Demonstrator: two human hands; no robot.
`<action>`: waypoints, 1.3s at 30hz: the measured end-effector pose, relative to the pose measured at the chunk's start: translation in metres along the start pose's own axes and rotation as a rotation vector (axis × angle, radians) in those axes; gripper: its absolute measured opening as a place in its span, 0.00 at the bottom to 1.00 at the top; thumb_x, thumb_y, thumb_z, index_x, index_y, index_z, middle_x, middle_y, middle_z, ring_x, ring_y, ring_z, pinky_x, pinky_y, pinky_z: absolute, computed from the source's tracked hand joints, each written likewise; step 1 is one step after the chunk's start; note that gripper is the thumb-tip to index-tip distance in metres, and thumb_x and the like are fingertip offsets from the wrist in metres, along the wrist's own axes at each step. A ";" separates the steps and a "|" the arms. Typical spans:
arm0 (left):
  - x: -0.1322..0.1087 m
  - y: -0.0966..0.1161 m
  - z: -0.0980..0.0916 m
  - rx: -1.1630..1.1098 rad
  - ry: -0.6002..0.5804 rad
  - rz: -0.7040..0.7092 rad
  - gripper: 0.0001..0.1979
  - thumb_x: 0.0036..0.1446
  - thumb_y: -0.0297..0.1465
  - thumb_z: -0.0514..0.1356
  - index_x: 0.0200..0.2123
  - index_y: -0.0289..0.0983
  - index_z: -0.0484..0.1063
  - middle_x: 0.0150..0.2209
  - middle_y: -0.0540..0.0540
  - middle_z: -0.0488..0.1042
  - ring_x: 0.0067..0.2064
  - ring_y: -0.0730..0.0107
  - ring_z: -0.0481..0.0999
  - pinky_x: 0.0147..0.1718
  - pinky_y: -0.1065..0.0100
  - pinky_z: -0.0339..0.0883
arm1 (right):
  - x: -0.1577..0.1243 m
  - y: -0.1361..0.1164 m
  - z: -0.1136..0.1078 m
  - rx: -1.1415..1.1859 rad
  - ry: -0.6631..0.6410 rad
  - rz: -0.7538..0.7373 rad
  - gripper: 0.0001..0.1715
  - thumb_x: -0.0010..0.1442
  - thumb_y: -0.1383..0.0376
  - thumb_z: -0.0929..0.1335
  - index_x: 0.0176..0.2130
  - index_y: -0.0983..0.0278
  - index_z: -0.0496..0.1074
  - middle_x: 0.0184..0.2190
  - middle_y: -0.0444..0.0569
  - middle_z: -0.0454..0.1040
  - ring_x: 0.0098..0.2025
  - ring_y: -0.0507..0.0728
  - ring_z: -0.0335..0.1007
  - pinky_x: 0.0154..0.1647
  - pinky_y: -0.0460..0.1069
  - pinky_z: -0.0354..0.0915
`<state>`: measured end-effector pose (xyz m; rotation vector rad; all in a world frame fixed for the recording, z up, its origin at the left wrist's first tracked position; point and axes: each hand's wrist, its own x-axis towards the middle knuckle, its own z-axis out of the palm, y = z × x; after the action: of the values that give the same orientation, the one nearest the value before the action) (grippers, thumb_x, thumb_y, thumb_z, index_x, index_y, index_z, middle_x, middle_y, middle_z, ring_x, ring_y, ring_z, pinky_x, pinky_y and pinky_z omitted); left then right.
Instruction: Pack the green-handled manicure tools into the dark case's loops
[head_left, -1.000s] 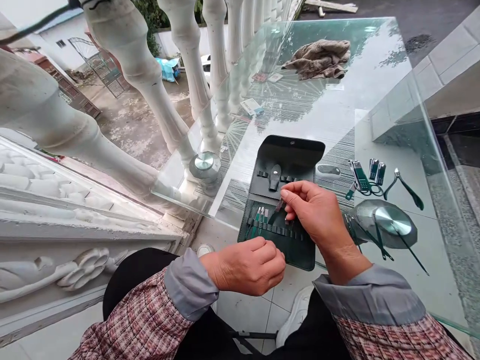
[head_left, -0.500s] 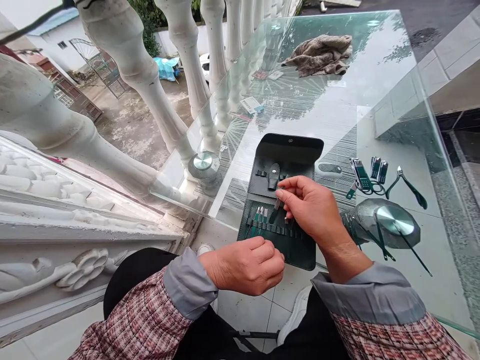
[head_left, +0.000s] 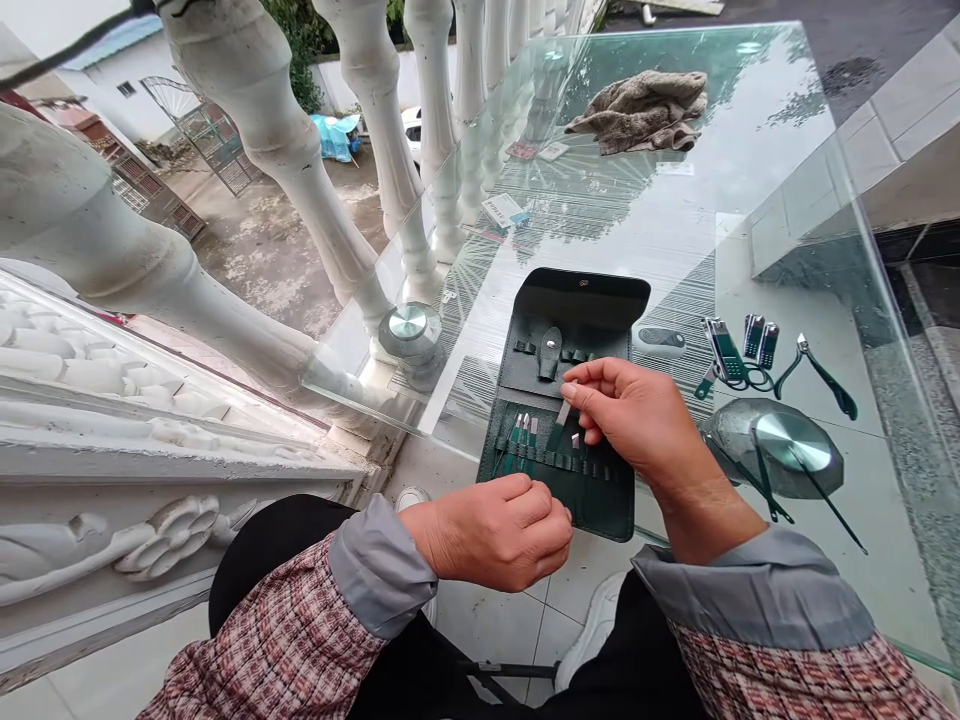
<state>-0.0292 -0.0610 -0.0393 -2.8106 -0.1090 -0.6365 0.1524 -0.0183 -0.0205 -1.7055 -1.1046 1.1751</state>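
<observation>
A dark green leather manicure case [head_left: 559, 405] lies open on the glass tabletop [head_left: 720, 200], with several slim tools in elastic loops on its lower half. My right hand [head_left: 637, 420] pinches a slim tool with a pale metal tip [head_left: 559, 425] between thumb and forefinger, just above those loops. My left hand [head_left: 495, 530] is curled shut on the case's lower edge. Right of the case lie nail clippers [head_left: 724, 352], a cuticle nipper [head_left: 823, 375] and long thin picks [head_left: 765, 470].
A crumpled brown cloth [head_left: 641, 112] and a small card box [head_left: 502, 210] lie on the glass farther back. A steel glass mount [head_left: 409, 332] sits near the left corner, beside the white stone balusters [head_left: 277, 150]. The table's left edge runs close to the balustrade.
My right hand has shifted slightly right, and the tool's pale tip now shows more plainly over the loops. My left hand and the case have hardly moved.
</observation>
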 end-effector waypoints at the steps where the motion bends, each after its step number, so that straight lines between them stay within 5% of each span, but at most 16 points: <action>1: 0.000 0.000 0.000 0.001 0.001 0.000 0.06 0.58 0.26 0.57 0.34 0.30 0.73 0.33 0.45 0.69 0.32 0.69 0.69 0.29 0.65 0.61 | 0.000 0.000 0.000 0.016 0.004 0.008 0.11 0.48 0.63 0.70 0.33 0.66 0.71 0.16 0.38 0.65 0.13 0.46 0.58 0.13 0.44 0.63; 15: -0.001 0.000 0.000 -0.002 -0.003 0.012 0.07 0.59 0.26 0.56 0.34 0.31 0.74 0.33 0.45 0.69 0.32 0.69 0.69 0.30 0.65 0.63 | -0.001 -0.003 0.001 -0.022 0.007 0.052 0.08 0.48 0.64 0.70 0.31 0.66 0.71 0.16 0.38 0.66 0.13 0.46 0.60 0.13 0.42 0.62; 25: 0.000 0.001 -0.001 0.006 0.008 0.015 0.07 0.59 0.26 0.56 0.33 0.31 0.74 0.34 0.45 0.69 0.33 0.69 0.70 0.30 0.65 0.63 | -0.003 -0.009 -0.004 -0.051 -0.134 -0.063 0.09 0.48 0.62 0.69 0.31 0.64 0.70 0.19 0.39 0.67 0.15 0.46 0.60 0.14 0.43 0.62; 32: 0.001 -0.001 -0.002 0.021 0.014 0.015 0.06 0.58 0.26 0.57 0.33 0.31 0.73 0.34 0.44 0.69 0.33 0.69 0.69 0.30 0.65 0.63 | -0.002 -0.004 -0.008 -0.079 -0.014 -0.096 0.11 0.48 0.60 0.68 0.31 0.64 0.71 0.17 0.39 0.66 0.15 0.47 0.60 0.14 0.43 0.59; 39: -0.001 0.000 0.000 0.033 0.001 0.019 0.06 0.59 0.26 0.56 0.33 0.32 0.73 0.34 0.45 0.68 0.33 0.70 0.69 0.30 0.66 0.63 | -0.003 -0.006 -0.009 -0.026 -0.074 -0.015 0.11 0.46 0.61 0.69 0.30 0.65 0.69 0.18 0.39 0.67 0.14 0.46 0.59 0.13 0.42 0.59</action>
<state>-0.0300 -0.0609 -0.0395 -2.7763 -0.0922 -0.6259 0.1595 -0.0200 -0.0118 -1.6822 -1.1803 1.2279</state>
